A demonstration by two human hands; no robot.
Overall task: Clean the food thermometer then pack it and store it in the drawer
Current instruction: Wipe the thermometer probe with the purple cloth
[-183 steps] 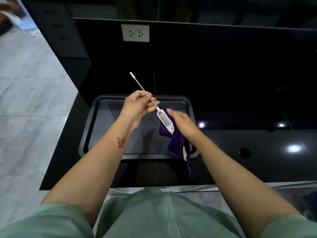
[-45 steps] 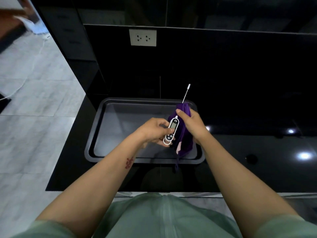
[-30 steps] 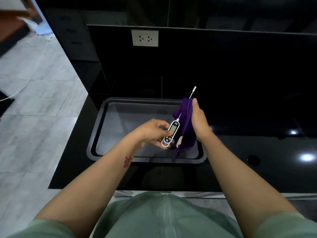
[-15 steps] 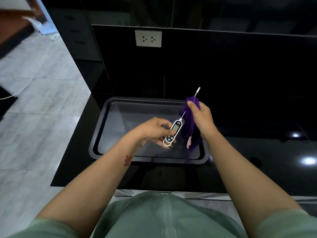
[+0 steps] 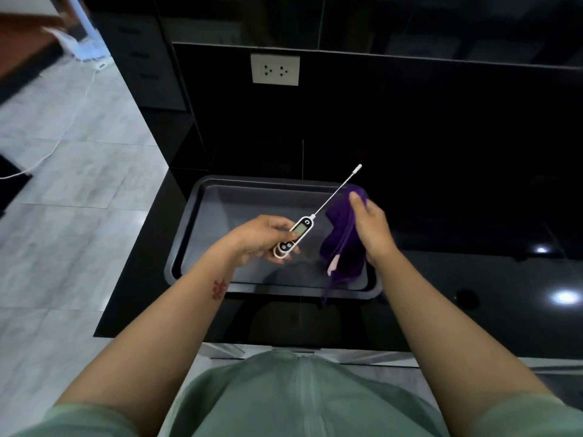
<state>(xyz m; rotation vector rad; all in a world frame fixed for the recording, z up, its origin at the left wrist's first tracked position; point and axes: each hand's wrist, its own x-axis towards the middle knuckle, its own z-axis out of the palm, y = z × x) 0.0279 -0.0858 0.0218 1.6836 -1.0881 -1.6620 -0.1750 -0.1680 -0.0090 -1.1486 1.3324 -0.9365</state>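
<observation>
My left hand (image 5: 258, 239) grips the white handle of the food thermometer (image 5: 295, 235), display facing up. Its thin metal probe points up and to the right, ending in a white tip cover. My right hand (image 5: 369, 227) holds a bunched purple cloth (image 5: 342, 244) just right of the probe, and the cloth is apart from it. Part of the cloth hangs down over the front rim of the dark tray (image 5: 202, 197). Both hands are above the tray.
The tray sits on a glossy black counter (image 5: 473, 279) with a black back wall carrying a white power socket (image 5: 275, 70). The counter's left edge drops to a grey tiled floor (image 5: 72, 171). A white cable lies on the floor at far left.
The cloth in my right hand has come off the probe and moved right. My left hand has swung the thermometer left, so the whole probe now shows bare.
</observation>
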